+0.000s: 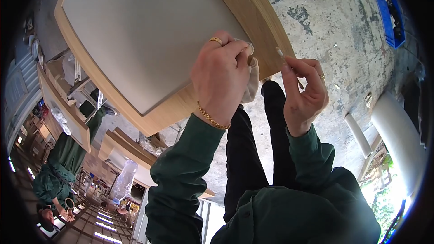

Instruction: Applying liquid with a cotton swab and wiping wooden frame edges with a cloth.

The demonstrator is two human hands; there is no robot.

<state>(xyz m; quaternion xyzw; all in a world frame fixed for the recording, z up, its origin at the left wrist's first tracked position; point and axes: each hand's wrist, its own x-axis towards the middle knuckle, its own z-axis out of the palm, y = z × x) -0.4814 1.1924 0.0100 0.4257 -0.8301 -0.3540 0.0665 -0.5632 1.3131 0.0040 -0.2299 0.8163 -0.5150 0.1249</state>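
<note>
My left hand point(221, 72) is closed on a crumpled beige cloth point(253, 83), just above the lower right edge of a wood-framed panel point(260, 22). The cloth hangs down from my fingers. Between thumb and fingers, my right hand point(307, 92) pinches a cotton swab point(280, 53), its pale tip pointing up and left over the panel's corner. The swab's other end, which looks dark, shows below the fingers. Inside the wooden border lies a flat grey surface point(149, 31).
Worn, stained concrete floor point(334, 31) spreads on the right, with a blue crate point(388, 16) and white rolls point(400, 140). At left, a co-worker in green point(56, 176) stands near another panel point(68, 113). A clear plastic bottle point(124, 180) is beside stacked boards point(129, 149).
</note>
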